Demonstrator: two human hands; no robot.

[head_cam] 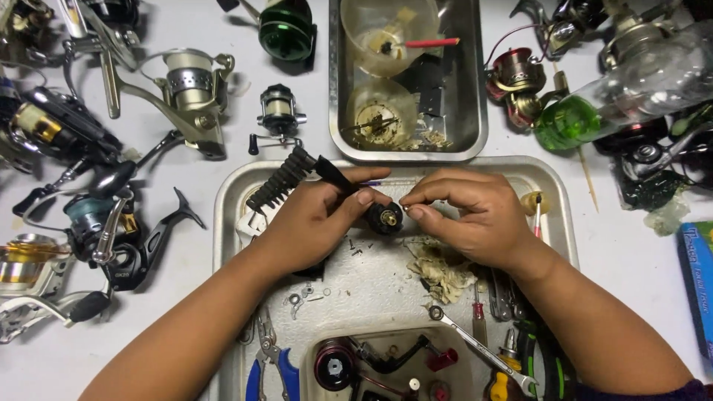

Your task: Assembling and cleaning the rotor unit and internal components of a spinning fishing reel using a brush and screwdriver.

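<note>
Head view, looking down on a white surface (639,260) crowded with fishing reels. Both hands meet over a shallow metal tray (230,200). The left hand (312,223) is closed around a black reel part (385,217) with a brass centre, holding it just above the tray floor; a black ribbed handle (282,180) juts up and left from behind that hand. The right hand (475,215) pinches something tiny at its fingertips, touching the brass centre; what it pinches is too small to tell. A likely slip: the tiny piece could drop from the pinch and vanish among the crumpled, dirty paper wad (443,269) just below, or among the small washers (301,297) scattered on the tray. Near the wrists lie a combination wrench (475,347), blue-handled pliers (269,364) and a small red screwdriver (479,308), crowding the lower tray. Beyond the tray sits a second metal tray (475,111) holding two greasy clear cups. A silver spinning reel (194,93) lies left, a green bottle (594,111) on its side right.
</note>
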